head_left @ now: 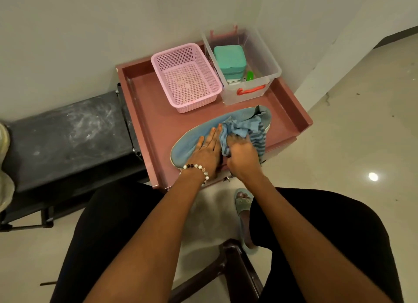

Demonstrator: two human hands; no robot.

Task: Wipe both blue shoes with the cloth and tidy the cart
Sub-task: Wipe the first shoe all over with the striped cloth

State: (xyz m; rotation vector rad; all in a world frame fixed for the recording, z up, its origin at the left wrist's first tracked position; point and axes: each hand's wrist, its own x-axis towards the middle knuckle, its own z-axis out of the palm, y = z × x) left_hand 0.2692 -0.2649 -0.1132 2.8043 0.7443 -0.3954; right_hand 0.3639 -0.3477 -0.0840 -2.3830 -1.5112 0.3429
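One light blue shoe [192, 140] lies on its side across the front of the pink cart tray [149, 113], toe toward the left. My left hand [207, 149] lies flat on the shoe with straight fingers. My right hand [242, 154] grips a crumpled blue striped cloth [239, 128] and holds it against the shoe near its opening. Only one blue shoe shows.
At the back of the tray stand a pink mesh basket [187, 76] and a clear plastic box [248, 65] with a teal container and a red handle. A dark bench [67, 135] sits left of the cart. A wall lies behind; tiled floor on the right.
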